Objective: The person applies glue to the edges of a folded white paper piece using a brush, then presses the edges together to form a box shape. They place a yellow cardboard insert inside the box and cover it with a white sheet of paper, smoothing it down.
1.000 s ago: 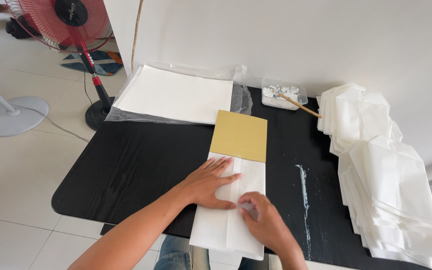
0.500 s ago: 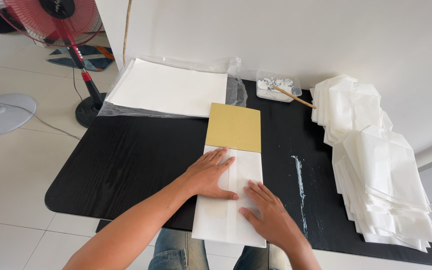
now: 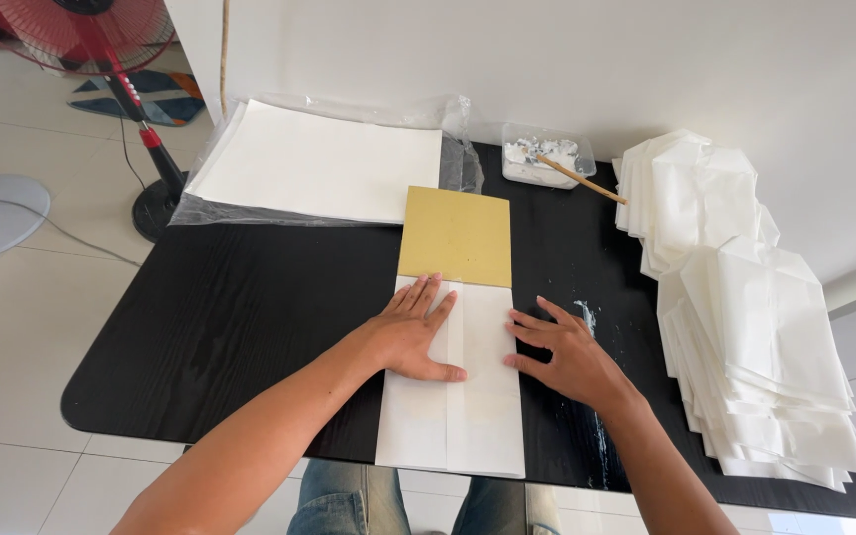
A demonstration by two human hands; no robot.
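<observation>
On the black counter (image 3: pixel 230 327) right in front of me lies the folded white paper (image 3: pixel 468 396), its top edge meeting a tan card (image 3: pixel 456 236). My left hand (image 3: pixel 410 335) lies flat on it, fingers spread; my right hand (image 3: pixel 569 357) rests at its right edge, fingers spread too, no grip on anything. Whether the card runs under the paper, can't tell. Clear tub (image 3: pixel 545 157) of white stuff (paste maybe?), folded stack (image 3: pixel 745 297), bagged sheets (image 3: pixel 319 159), red fan (image 3: pixel 111 40) cut off, tiled floor (image 3: pixel 22 297).
</observation>
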